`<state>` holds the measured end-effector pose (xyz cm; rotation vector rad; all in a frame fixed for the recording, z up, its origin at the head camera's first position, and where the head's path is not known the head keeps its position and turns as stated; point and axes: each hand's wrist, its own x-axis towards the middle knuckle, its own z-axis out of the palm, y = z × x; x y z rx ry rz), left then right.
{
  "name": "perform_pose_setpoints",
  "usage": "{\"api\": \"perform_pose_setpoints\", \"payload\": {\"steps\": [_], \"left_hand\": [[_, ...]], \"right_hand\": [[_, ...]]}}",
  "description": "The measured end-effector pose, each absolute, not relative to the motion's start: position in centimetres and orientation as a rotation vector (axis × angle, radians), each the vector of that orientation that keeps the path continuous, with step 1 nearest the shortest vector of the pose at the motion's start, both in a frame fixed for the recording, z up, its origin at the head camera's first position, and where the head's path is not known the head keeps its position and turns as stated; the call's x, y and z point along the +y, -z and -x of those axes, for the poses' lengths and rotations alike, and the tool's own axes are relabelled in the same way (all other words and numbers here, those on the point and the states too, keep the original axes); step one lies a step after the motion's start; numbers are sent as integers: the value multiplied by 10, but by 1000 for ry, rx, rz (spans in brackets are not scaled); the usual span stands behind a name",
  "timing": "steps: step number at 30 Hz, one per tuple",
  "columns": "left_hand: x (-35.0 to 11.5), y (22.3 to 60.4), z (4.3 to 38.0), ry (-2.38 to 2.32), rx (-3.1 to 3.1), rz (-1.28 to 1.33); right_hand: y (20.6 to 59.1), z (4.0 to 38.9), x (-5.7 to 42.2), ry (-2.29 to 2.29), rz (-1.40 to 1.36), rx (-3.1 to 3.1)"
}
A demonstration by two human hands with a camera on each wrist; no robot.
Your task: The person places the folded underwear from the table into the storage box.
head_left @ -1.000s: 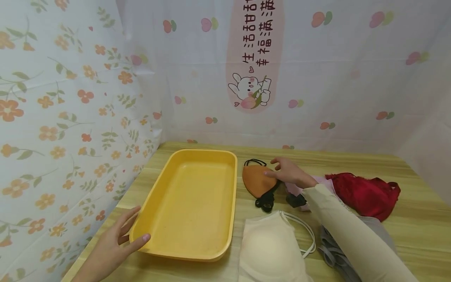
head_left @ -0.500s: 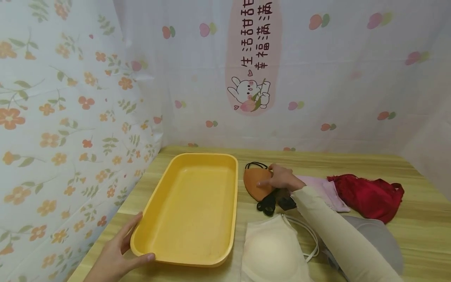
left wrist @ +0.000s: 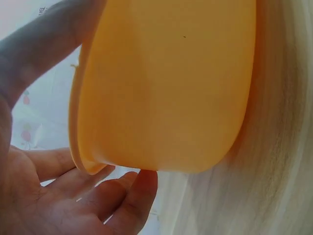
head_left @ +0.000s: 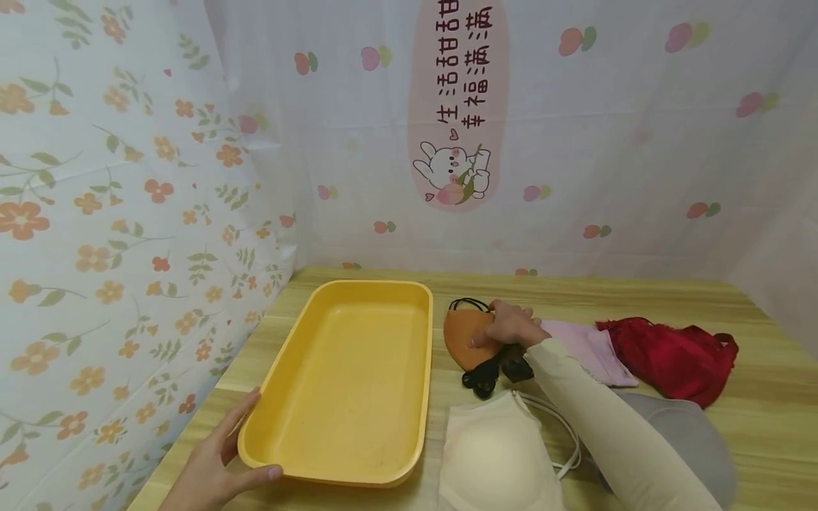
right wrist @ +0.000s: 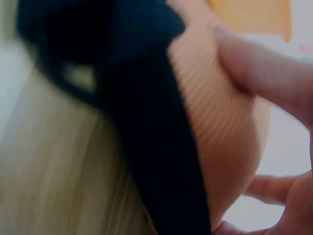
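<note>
An orange-brown bra (head_left: 461,342) with black straps lies folded right of the yellow tray (head_left: 427,383). My right hand (head_left: 511,324) grips its right side, thumb on the near face and fingers at the far edge. In the right wrist view the ribbed orange-brown cup (right wrist: 225,127) sits under the thumb, and a wide black band (right wrist: 156,132) crosses in front. My left hand (head_left: 214,454) holds the tray's near-left corner, thumb at the front rim and fingers along the left side. The left wrist view shows those fingers (left wrist: 129,200) against the tray's outer wall (left wrist: 171,98).
A cream bra (head_left: 495,458) with thin white straps lies nearest, below my right forearm. Farther right are a lilac garment (head_left: 578,348), a red lace-edged one (head_left: 671,358) and a grey one (head_left: 680,433). Patterned curtains (head_left: 575,163) bound the wooden table at back and left.
My right hand has come down onto the orange-brown bra, its thumb now against the cup. The black strap part has shifted slightly left. My left hand has drawn closer round the tray corner.
</note>
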<state>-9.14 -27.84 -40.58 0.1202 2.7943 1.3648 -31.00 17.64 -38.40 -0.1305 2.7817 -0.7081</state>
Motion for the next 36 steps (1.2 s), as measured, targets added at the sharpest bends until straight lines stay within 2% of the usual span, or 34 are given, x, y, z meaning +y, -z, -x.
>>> {"api": "perform_pose_setpoints", "payload": {"steps": [13, 23, 30, 36], "left_hand": [[-274, 402, 90, -1385, 2771, -110], [-275, 402, 87, -1439, 2774, -160], [-274, 399, 86, -1416, 2762, -110], [-274, 399, 86, -1443, 2735, -100]], "right_hand": [[382, 308, 176, 844, 230, 2781], [383, 303, 186, 1294, 400, 2546], [382, 301, 191, 1436, 486, 2432], [380, 297, 196, 1622, 457, 2256]]}}
